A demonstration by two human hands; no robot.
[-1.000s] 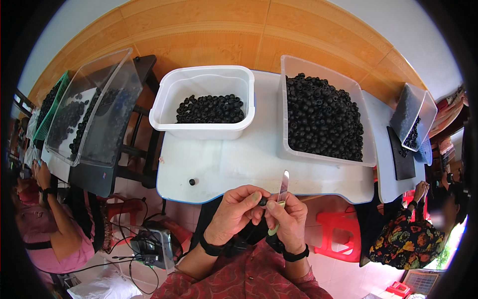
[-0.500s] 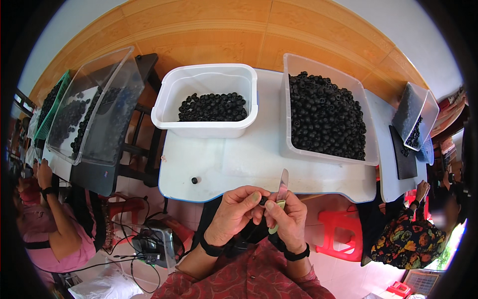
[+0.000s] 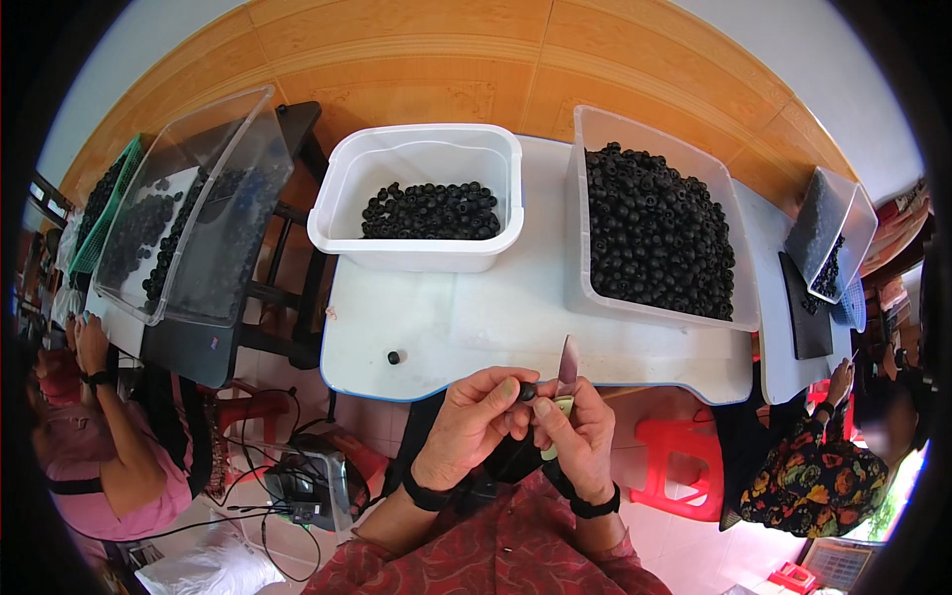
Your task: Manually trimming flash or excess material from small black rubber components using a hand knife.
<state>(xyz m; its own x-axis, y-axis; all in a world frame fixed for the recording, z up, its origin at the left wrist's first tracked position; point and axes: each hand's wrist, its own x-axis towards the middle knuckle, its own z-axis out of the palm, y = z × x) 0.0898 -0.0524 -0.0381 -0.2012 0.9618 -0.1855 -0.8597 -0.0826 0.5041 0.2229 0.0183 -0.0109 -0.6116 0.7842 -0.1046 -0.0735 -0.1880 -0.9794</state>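
Between the thumb and fingers of my left hand [image 3: 472, 420] is a small round black bead-like piece [image 3: 527, 392]. My right hand [image 3: 579, 436] grips a knife by its pale green handle [image 3: 563, 405], its blade [image 3: 567, 362] pointing up and away from me. Both hands are close together just off the table's front edge, the right fingers right beside the black piece. A single loose black piece [image 3: 394, 357] lies on the white table [image 3: 446, 317], left of my hands. Whether the piece has a hole facing me is hidden by the fingers.
A white tub [image 3: 416, 256] holding some black pieces stands behind, and a translucent bin [image 3: 654, 315] heaped with them is at right. Co-workers sit at both sides, near a tilted clear bin [image 3: 164, 307] and a red stool [image 3: 678, 474]. Cables [image 3: 268, 511] lie at lower left.
The view has shifted slightly, so the table and tubs appear a little further right. The black piece shows more plainly in my left fingers; both hands keep their holds.
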